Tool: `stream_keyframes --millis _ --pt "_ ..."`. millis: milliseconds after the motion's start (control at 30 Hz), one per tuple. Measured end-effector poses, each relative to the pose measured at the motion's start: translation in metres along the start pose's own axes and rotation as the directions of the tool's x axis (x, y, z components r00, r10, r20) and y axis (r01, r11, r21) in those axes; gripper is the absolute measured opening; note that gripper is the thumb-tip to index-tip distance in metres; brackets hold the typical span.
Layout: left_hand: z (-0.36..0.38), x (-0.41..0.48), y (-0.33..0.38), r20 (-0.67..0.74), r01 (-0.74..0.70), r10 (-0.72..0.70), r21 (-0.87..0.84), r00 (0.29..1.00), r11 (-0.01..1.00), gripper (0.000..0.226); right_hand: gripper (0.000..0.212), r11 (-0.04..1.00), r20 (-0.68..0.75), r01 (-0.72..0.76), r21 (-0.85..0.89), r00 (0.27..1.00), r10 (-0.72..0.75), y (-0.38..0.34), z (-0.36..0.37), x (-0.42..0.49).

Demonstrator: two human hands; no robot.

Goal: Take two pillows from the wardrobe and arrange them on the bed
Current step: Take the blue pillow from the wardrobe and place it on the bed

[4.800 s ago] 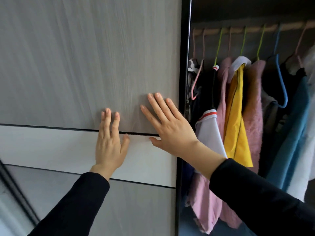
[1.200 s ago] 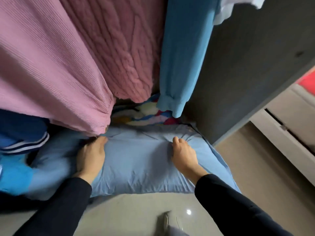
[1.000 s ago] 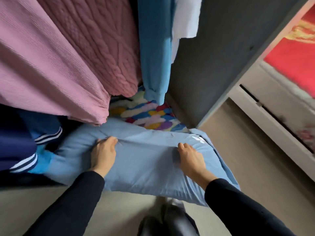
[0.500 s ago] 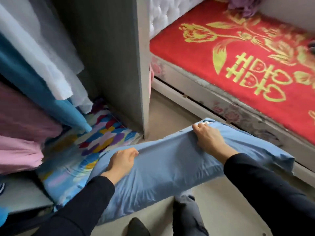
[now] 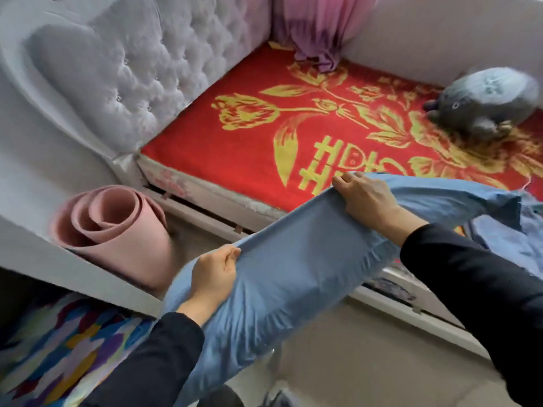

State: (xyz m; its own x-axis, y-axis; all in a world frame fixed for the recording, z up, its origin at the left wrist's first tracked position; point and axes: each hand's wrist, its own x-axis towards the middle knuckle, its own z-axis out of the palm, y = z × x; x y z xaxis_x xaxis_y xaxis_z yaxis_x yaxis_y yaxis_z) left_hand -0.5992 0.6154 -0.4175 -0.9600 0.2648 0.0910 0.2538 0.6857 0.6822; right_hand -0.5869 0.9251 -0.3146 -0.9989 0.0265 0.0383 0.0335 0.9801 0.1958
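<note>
I hold a light blue pillow (image 5: 296, 259) in both hands, lifted over the gap between wardrobe and bed. My left hand (image 5: 213, 277) grips its near left edge. My right hand (image 5: 364, 198) grips its far edge, over the side of the bed (image 5: 249, 148), which has a red cover with gold flowers. The pillow's right end hangs over the bed's edge. A multicoloured patterned pillow (image 5: 58, 348) lies on the wardrobe floor at lower left.
A grey tufted headboard (image 5: 141, 63) stands at the bed's left end. A rolled pink mat (image 5: 117, 233) stands between wardrobe side panel (image 5: 73, 271) and bed. A grey plush toy (image 5: 484, 101) and a purple curtain (image 5: 317, 30) are at the bed's far side.
I have pulled the blue pillow out of the wardrobe and swung it right, towards the bed. My view turned from the hanging clothes to the bed and headboard.
</note>
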Motion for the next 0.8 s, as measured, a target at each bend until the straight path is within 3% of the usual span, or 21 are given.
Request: stream_keyframes --millis 300,567,800 --pt "0.043 0.221 0.023 -0.121 -0.083 0.085 0.024 0.989 0.996 0.014 0.026 0.999 -0.089 -0.05 0.018 0.995 0.052 0.093 0.032 0.193" --pt "0.082 0.422 0.028 -0.033 -0.117 0.12 0.09 0.992 0.989 0.017 0.028 0.978 -0.098 -0.171 0.117 0.978 0.182 0.164 0.095 0.364" --pt "0.151 0.497 0.046 0.13 -0.218 0.198 0.165 0.971 0.962 0.016 0.017 0.972 -0.016 -0.217 0.093 0.975 0.22 0.227 0.154 0.446"
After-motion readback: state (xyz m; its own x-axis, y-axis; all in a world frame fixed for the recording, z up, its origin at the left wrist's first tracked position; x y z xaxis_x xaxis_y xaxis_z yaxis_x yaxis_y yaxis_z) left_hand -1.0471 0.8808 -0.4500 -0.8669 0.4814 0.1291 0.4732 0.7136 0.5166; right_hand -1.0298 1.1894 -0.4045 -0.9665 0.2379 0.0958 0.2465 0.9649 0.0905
